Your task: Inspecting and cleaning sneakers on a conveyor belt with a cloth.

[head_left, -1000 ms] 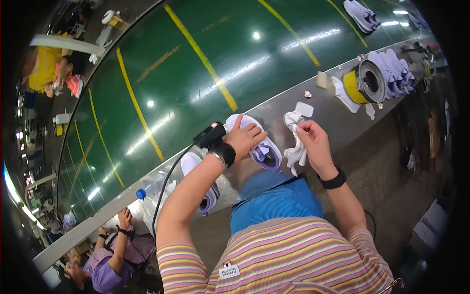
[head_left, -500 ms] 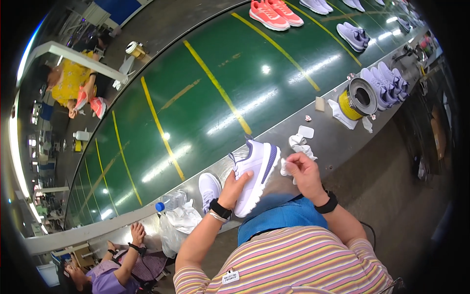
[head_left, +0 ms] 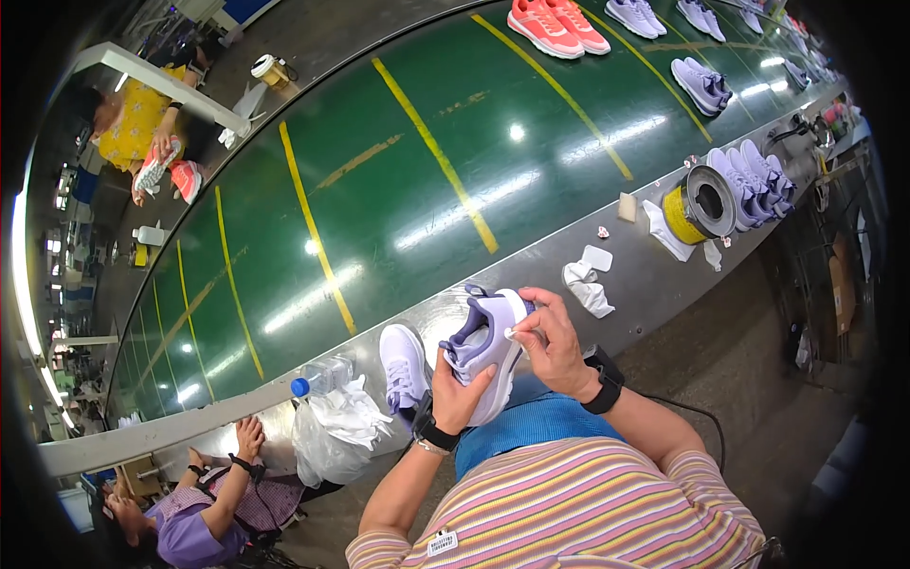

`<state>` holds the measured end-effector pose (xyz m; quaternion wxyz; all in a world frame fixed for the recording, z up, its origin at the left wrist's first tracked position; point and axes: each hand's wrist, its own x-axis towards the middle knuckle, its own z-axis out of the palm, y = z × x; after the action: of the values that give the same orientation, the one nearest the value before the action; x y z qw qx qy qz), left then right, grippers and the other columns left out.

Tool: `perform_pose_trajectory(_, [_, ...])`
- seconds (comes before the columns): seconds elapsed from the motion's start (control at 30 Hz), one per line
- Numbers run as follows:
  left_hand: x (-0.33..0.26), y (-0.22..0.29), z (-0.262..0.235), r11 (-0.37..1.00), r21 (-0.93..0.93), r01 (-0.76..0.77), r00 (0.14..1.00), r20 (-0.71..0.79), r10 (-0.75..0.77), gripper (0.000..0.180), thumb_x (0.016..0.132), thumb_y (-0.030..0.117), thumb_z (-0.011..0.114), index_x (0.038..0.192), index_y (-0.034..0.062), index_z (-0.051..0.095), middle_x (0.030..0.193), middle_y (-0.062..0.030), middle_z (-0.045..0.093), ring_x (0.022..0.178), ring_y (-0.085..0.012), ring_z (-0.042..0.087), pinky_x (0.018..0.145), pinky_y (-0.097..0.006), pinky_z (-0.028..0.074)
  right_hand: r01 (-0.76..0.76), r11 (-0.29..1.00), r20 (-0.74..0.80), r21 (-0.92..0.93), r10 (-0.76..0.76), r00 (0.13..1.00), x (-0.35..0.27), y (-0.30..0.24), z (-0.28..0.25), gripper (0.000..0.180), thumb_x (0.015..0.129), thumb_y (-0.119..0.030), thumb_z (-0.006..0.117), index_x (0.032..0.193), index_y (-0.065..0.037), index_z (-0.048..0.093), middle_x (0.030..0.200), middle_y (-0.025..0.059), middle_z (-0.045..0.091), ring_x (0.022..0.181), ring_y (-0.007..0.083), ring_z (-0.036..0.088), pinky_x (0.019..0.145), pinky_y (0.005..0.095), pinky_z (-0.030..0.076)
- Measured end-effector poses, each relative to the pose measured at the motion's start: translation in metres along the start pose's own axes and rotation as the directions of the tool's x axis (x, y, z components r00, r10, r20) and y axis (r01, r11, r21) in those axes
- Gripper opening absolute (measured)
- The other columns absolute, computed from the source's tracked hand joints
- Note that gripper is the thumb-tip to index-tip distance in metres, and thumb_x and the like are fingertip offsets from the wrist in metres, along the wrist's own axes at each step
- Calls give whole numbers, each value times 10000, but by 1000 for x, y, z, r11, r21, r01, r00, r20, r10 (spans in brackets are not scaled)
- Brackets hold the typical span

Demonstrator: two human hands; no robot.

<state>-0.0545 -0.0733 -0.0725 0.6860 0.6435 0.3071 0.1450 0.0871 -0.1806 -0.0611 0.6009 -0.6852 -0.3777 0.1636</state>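
Note:
A lavender sneaker (head_left: pixel 486 353) with a white sole and dark purple collar is tilted in front of me over the metal ledge. My left hand (head_left: pixel 463 394) grips it, the thumb lying across its side. At the heel, my right hand (head_left: pixel 553 343) pinches a small white wad (head_left: pixel 513 333), apparently cloth or tissue, against the upper. The matching lavender sneaker (head_left: pixel 405 368) rests on the ledge just left of the held one. Right of my hands lies a crumpled white cloth (head_left: pixel 588 289) beside a small white pad (head_left: pixel 597 258).
A green conveyor belt (head_left: pixel 398 218) with yellow lines carries coral sneakers (head_left: pixel 559 26) and lavender pairs. Along the metal ledge (head_left: pixel 654 289) are a yellow can (head_left: pixel 697 204), more lavender sneakers (head_left: pixel 751 185), a blue-capped bottle (head_left: pixel 325 376) and a plastic bag (head_left: pixel 322 446). Co-workers are at left.
The held sneaker has turned from showing its sole edge to showing its collar opening. My right hand has moved left from beside the shoe onto its heel with the white wad.

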Motion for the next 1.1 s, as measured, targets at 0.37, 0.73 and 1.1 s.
perform_pose_trajectory(0.37, [-8,-3,2,965,245,-96,989,-89,121,582,659,95,739,1138,3,422,1012,-106,562,945,-170,553,821,-292,440,-215,974,-95,77,222,970,17,10,5,90,787,-46,582,799,-2,504,894,141,503,845,236,516,762,323,413])
perform_pose_trajectory(0.73, [-15,2,5,991,134,-28,981,-188,53,503,697,82,715,1103,-1,430,989,-109,577,902,-166,571,791,-275,448,-146,984,-92,101,156,983,2,5,15,83,793,-25,552,835,-19,481,1015,148,512,911,238,516,746,305,417])
perform_pose_trajectory(1.1, [-19,4,5,949,309,-67,971,-197,133,559,663,110,740,1116,-11,435,986,-136,572,918,-197,575,810,-281,441,-194,972,-121,132,210,970,16,14,20,114,775,-52,608,823,-21,510,951,135,529,897,198,530,750,280,424])
